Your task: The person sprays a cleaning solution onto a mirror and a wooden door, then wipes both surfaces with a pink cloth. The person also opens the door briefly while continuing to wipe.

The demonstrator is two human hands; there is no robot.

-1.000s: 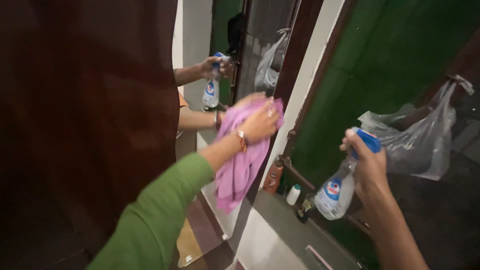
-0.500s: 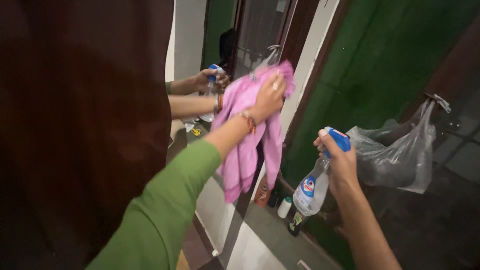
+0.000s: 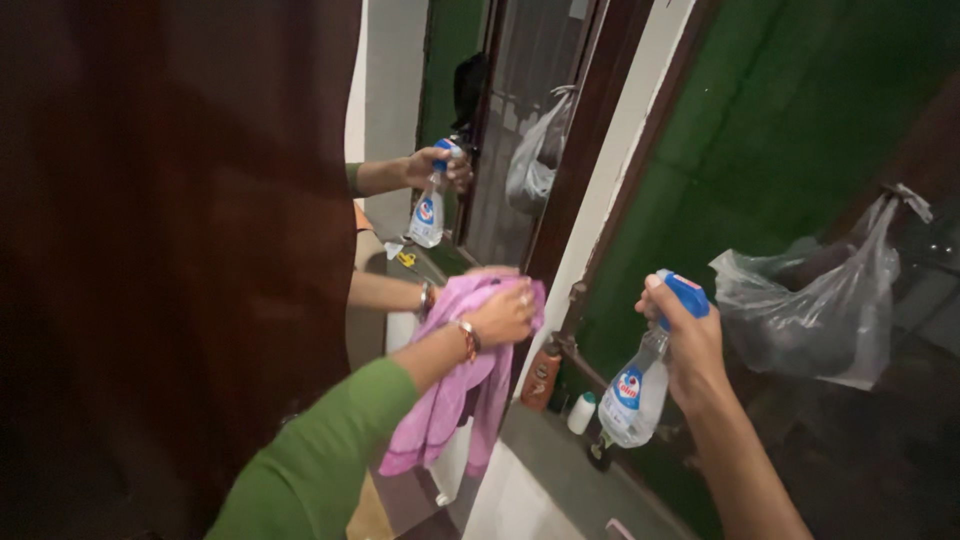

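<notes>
Lowered since before, left hand [image 3: 503,314] presses pink cloth [image 3: 452,390] (hanging lengthwise down) on mirror [image 3: 490,180].

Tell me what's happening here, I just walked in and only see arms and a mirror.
A person in a green sleeve stands at a mirror set in dark wood. The left hand presses a pink cloth against the glass low down. The right hand holds a clear spray bottle with a blue trigger head, off the glass. Both hands and the bottle show reflected in the mirror. A clear plastic bag hangs at right, and small bottles stand on a ledge below.
</notes>
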